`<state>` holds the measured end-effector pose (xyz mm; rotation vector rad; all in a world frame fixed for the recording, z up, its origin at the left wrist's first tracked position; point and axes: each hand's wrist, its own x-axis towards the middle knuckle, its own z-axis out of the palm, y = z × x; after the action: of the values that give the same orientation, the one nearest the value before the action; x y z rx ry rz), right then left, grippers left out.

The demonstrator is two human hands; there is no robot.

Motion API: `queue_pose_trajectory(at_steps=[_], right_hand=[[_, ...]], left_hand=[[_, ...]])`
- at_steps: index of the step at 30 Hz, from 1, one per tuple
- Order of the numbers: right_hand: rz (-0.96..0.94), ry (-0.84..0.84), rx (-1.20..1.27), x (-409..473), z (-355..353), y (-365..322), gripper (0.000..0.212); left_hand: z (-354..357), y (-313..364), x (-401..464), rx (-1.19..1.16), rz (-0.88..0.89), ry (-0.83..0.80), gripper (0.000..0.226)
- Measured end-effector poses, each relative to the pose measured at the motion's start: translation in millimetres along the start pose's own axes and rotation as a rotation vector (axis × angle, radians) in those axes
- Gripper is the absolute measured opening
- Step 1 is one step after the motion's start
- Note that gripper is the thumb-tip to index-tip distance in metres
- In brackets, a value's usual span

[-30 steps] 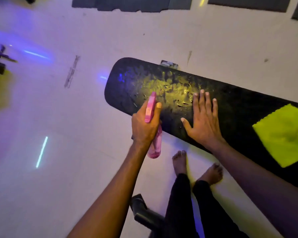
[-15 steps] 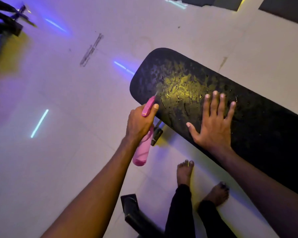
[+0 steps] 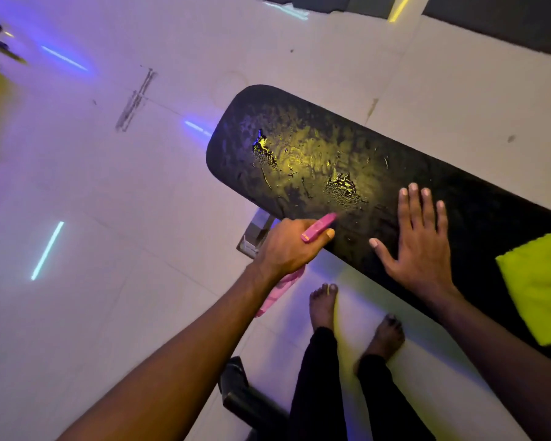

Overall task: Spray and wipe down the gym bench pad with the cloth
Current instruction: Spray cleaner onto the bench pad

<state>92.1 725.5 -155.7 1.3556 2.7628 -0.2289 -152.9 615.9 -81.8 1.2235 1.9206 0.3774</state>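
Two hands: left hand [image 3: 287, 249] grips unlabelled pink spray bottle [image 3: 318, 228], right hand [image 3: 417, 246] fingers spread on pad [image 3: 299, 148].

Both forearms are bare from the bottom edge of the head view up to the wrists, with no sleeve, watch or band showing on either, and no ring shows on the fingers [image 3: 416, 198] of the right hand [image 3: 422, 246] or on the left hand [image 3: 287, 248]. The fingernails are short and plain. Below the hands, the legs wear close-fitting black trousers [image 3: 318, 386] ending at the ankles, and both feet [image 3: 322, 305] are bare.
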Motion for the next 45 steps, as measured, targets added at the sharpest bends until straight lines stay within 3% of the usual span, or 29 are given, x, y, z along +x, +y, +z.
queue_pose_trajectory(at_steps=[4, 8, 12, 17, 20, 23, 25, 28, 30, 34, 37, 41, 45], right_hand=[[0.062, 0.004, 0.015, -22, 1, 9, 0.099], [0.139, 0.004, 0.01, -53, 5, 20, 0.098], [0.162, 0.018, 0.017, -82, 10, 32, 0.097], [0.152, -0.047, 0.061, -88, -8, 33, 0.093], [0.172, -0.112, 0.076, -95, -28, 39, 0.087], [0.264, -0.02, 0.132, -117, -48, 60, 0.079], [0.339, 0.092, 0.172, -144, -59, 90, 0.078], [0.46, 0.121, 0.224, -179, -62, 129, 0.085], [0.577, 0.07, 0.213, -209, -60, 161, 0.092], [0.74, -0.085, 0.154, -259, -46, 223, 0.104], [0.776, -0.145, 0.137, -282, -31, 248, 0.106], [0.776, -0.103, 0.122, -288, -15, 251, 0.102], [0.795, -0.052, 0.158, -289, -10, 251, 0.102]], left_hand=[[26, 17, 0, 0.113, 0.088, -0.006, 0.052], [45, 41, 4, 0.042, 0.074, -0.076, 0.052], [60, 65, 9, 0.125, 0.077, -0.114, 0.052], [60, 82, -3, 0.066, 0.134, -0.057, 0.053], [59, 98, -9, 0.066, 0.207, 0.056, 0.051], [62, 124, -14, -0.022, 0.249, 0.127, 0.051], [72, 154, -16, -0.085, 0.295, 0.148, 0.048], [83, 190, -18, -0.164, 0.347, 0.142, 0.05], [96, 226, -22, -0.223, 0.372, 0.095, 0.05], [135, 300, -24, -0.206, 0.513, 0.09, 0.027], [169, 346, -24, -0.235, 0.571, 0.096, 0.022], [213, 396, -14, -0.274, 0.634, 0.135, 0.036], [248, 436, 1, -0.284, 0.678, 0.115, 0.03]])
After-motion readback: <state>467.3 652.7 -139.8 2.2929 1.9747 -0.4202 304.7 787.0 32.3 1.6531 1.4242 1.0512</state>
